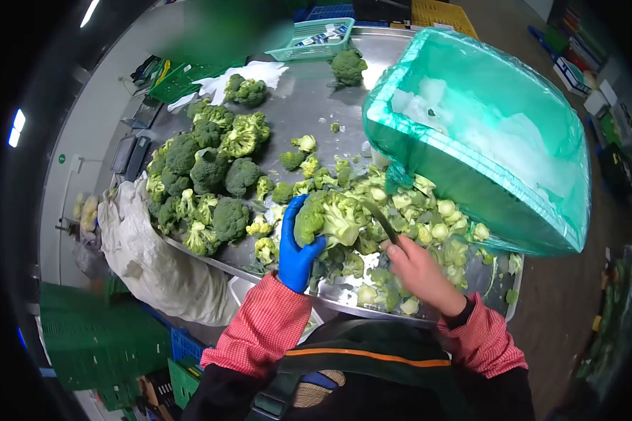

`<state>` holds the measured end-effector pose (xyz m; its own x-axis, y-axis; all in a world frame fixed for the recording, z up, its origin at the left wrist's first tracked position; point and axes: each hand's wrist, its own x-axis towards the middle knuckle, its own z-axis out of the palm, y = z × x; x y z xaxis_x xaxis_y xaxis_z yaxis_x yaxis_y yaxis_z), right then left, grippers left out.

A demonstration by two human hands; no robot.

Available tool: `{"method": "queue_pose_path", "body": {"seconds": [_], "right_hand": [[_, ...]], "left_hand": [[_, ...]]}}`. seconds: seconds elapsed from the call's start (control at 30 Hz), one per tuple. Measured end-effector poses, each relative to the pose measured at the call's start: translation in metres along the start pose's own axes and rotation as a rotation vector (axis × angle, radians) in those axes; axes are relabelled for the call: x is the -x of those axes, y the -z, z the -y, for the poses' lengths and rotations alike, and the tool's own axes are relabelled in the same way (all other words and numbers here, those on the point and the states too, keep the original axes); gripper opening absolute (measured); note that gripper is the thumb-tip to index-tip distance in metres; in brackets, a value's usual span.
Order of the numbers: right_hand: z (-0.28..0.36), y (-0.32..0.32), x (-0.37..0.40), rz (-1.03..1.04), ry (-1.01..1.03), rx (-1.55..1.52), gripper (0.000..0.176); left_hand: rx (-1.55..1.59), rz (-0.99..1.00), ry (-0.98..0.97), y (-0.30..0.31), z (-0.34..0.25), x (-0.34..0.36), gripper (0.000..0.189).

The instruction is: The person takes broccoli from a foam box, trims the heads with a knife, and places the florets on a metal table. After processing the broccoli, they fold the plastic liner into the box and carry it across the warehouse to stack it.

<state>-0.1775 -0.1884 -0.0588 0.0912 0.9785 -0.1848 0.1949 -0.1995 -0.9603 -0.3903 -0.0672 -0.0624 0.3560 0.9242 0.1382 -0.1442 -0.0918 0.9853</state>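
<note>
In a blue glove, my left hand (298, 245) is closed around a broccoli head (333, 217), its pale cut stems turned to the right. My bare right hand (421, 270) grips a knife (381, 223) by the handle, and the dark blade points up and left at the broccoli's stem side. Below and to the right of both hands lie many cut stem pieces (439, 231) and loose florets. Whole broccoli heads (207, 165) are piled to the left on the metal table (305, 91).
A crate lined with green plastic (470, 175), holding whitish ice-like lumps, stands tilted at the right. At the back are a light green basket (312, 42) with small packets and a single broccoli head (348, 68). A white sack (154, 259) hangs by the left edge.
</note>
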Motion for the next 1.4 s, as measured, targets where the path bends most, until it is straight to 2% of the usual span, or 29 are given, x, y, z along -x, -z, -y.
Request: {"method": "queue_pose_path", "body": {"seconds": [0.07, 0.1, 0.13, 0.2, 0.23, 0.3, 0.33, 0.37, 0.4, 0.47, 0.5, 0.6, 0.8, 0.87, 0.93, 0.97, 1.0, 1.03, 1.07, 1.13, 1.2, 1.23, 1.33, 1.4], "right_hand": [[0.015, -0.002, -0.001, 0.205, -0.354, -0.72, 0.031], [0.024, -0.008, -0.005, 0.178, -0.435, -0.882, 0.035], [0.024, -0.013, -0.008, 0.12, -0.357, -0.81, 0.035], [0.018, -0.019, -0.013, 0.013, -0.201, -0.663, 0.036], [0.02, -0.011, -0.012, -0.012, -0.235, -0.594, 0.039], [0.018, -0.01, -0.012, -0.114, 0.016, -0.184, 0.04], [0.02, -0.01, -0.011, -0.162, 0.139, 0.022, 0.04], [0.026, -0.009, -0.007, -0.136, 0.097, -0.052, 0.04], [0.026, -0.004, -0.004, -0.149, 0.103, 0.061, 0.038], [0.02, 0.009, 0.004, -0.172, 0.107, 0.283, 0.034], [0.013, 0.014, 0.008, -0.277, 0.308, 0.527, 0.022], [0.007, 0.028, 0.024, -0.213, 0.341, 0.805, 0.012], [-0.004, 0.038, 0.014, -0.188, 0.306, 1.032, 0.01], [-0.035, 0.048, 0.007, -0.16, 0.251, 1.011, 0.011], [-0.055, 0.061, 0.01, -0.175, 0.211, 0.925, 0.012], [-0.063, 0.067, 0.016, -0.207, 0.196, 0.851, 0.013], [-0.067, 0.069, 0.019, -0.228, 0.18, 0.775, 0.014], [-0.055, 0.065, 0.023, -0.207, 0.061, 0.7, 0.018], [-0.054, 0.058, 0.023, -0.203, 0.065, 0.681, 0.018], [-0.053, 0.047, 0.024, -0.211, 0.077, 0.652, 0.018], [-0.054, 0.036, 0.026, -0.218, 0.094, 0.668, 0.018], [-0.055, 0.031, 0.028, -0.218, 0.103, 0.674, 0.018], [-0.062, 0.021, 0.04, -0.196, 0.153, 0.751, 0.019], [-0.06, 0.018, 0.045, -0.165, 0.152, 0.791, 0.02]], "left_hand": [[-0.084, 0.12, -0.111, -0.01, -0.012, 0.001, 0.079], [-0.02, 0.199, -0.096, -0.012, -0.005, 0.002, 0.084], [-0.204, 0.321, -0.165, -0.012, -0.003, -0.001, 0.086], [-0.063, 0.389, -0.022, -0.026, -0.011, 0.009, 0.088], [0.04, 0.402, 0.063, -0.028, -0.013, 0.009, 0.087], [0.242, 0.419, 0.239, -0.028, -0.014, 0.012, 0.083], [0.209, 0.363, 0.333, -0.027, -0.013, 0.011, 0.082], [0.177, 0.306, 0.422, -0.027, -0.01, 0.007, 0.08], [0.143, 0.251, 0.507, -0.027, -0.006, 0.004, 0.079], [0.055, 0.197, 0.419, -0.027, 0.0, 0.005, 0.075], [0.037, 0.185, 0.401, -0.023, 0.002, 0.003, 0.074], [-0.088, 0.188, 0.292, -0.023, -0.004, -0.002, 0.073], [-0.368, 0.263, 0.032, -0.035, -0.011, -0.003, 0.074], [-0.475, 0.271, -0.062, -0.032, -0.013, -0.003, 0.074], [-0.153, 0.208, 0.086, -0.025, -0.03, -0.003, 0.074], [-0.35, 0.201, -0.069, -0.013, -0.034, -0.007, 0.073], [-0.293, 0.186, 0.008, 0.006, -0.029, -0.012, 0.074], [-0.425, 0.151, 0.003, 0.027, -0.022, -0.016, 0.075], [-0.555, 0.124, -0.009, 0.048, -0.014, -0.023, 0.076], [-0.608, -0.052, 0.032, 0.09, 0.008, -0.035, 0.079], [-1.003, -0.13, -0.052, 0.135, 0.029, -0.048, 0.08], [-1.122, -0.175, 0.003, 0.142, 0.034, -0.051, 0.082], [-1.436, -0.109, -0.18, 0.133, 0.042, -0.064, 0.082], [-1.256, -0.025, -0.333, 0.094, 0.028, -0.081, 0.072]]}}
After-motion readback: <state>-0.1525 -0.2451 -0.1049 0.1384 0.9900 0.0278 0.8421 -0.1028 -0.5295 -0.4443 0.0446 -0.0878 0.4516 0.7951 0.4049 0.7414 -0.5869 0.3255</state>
